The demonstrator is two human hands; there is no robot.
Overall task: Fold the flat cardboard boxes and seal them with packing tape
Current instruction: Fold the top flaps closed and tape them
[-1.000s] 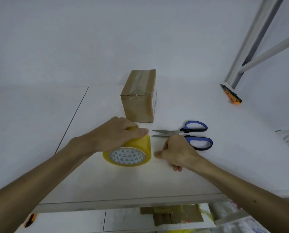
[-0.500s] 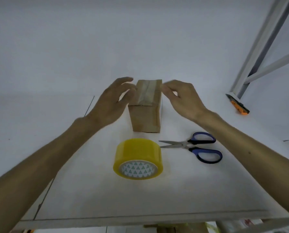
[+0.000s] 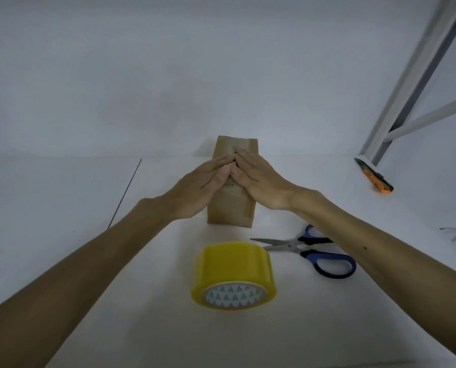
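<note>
The cardboard box (image 3: pixel 230 211) is found standing upright at the middle of the white table (image 3: pixel 327 328), narrow face to the camera, and a glossy tape strip (image 3: pixel 244 144) can just be made out along its top and down the front. Both hands are laid flat on that top: the left hand (image 3: pixel 205 181) is brought in from 8 o'clock, the right hand (image 3: pixel 260 176) from 4 o'clock, fingers straight and held together, nothing gripped, the fingertips of the two meeting over the centre line. It is judged that the tape is being pressed down onto the closed flaps. At 6 o'clock of the box, near but apart, the yellow tape roll (image 3: pixel 234 266) is seen on its side, core facing the camera. At 4 o'clock the blue-handled scissors (image 3: pixel 314 252) are lying closed, blades pointed toward the roll. Well away at 2 o'clock an orange utility knife (image 3: pixel 375 179) is lying by the foot of a metal frame (image 3: pixel 412 83). Now the risks: the box is tall for its footprint, so if more weight is put through one palm than the other, it could be tipped or skidded across the smooth top. If it is empty, the flaps could be pushed inward by a hard press and the seam left sunken. Creases or trapped air could be locked in if the strip is rubbed unevenly.
</note>
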